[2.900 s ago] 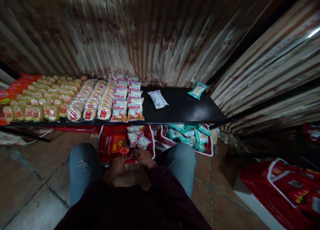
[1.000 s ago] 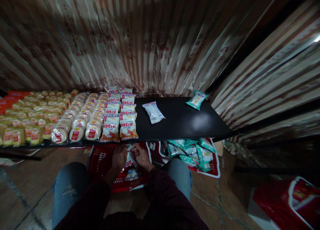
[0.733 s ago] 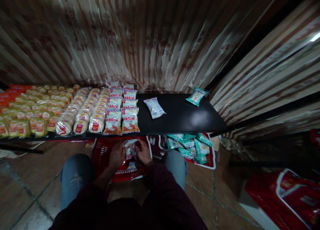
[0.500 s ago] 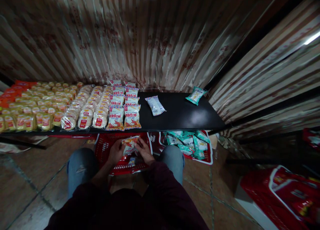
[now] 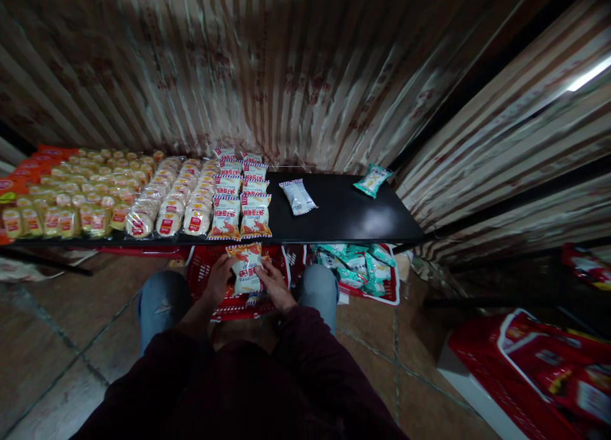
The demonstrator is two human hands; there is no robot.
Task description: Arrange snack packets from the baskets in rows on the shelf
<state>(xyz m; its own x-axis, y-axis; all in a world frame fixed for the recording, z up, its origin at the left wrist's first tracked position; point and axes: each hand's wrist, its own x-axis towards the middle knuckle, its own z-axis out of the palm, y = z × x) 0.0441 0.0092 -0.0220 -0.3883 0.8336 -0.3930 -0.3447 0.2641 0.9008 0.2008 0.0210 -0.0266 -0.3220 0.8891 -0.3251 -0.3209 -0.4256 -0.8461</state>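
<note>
Between my knees, a white and orange snack bag (image 5: 247, 269) is held over a red basket (image 5: 199, 266). My left hand (image 5: 221, 278) grips its left side, and my right hand (image 5: 275, 283) grips its right side. Behind it on the black shelf (image 5: 329, 223), matching snack bags (image 5: 256, 216) stand in two columns. A pale bag (image 5: 298, 197) lies apart to their right, its plainer side showing. Most of the basket's inside is hidden by my hands and the held bag.
Round wrapped cakes (image 5: 168, 218), yellow packs (image 5: 60, 220) and orange packs (image 5: 52, 155) fill the shelf's left part. A green bag (image 5: 373, 181) lies near its right end. Below, a second red basket (image 5: 396, 281) holds green bags. Red packages (image 5: 548, 363) are at lower right.
The held bag has come up and toward the shelf edge, and its printed front now faces me more fully. Both hands keep hold of it. The view has shifted slightly.
</note>
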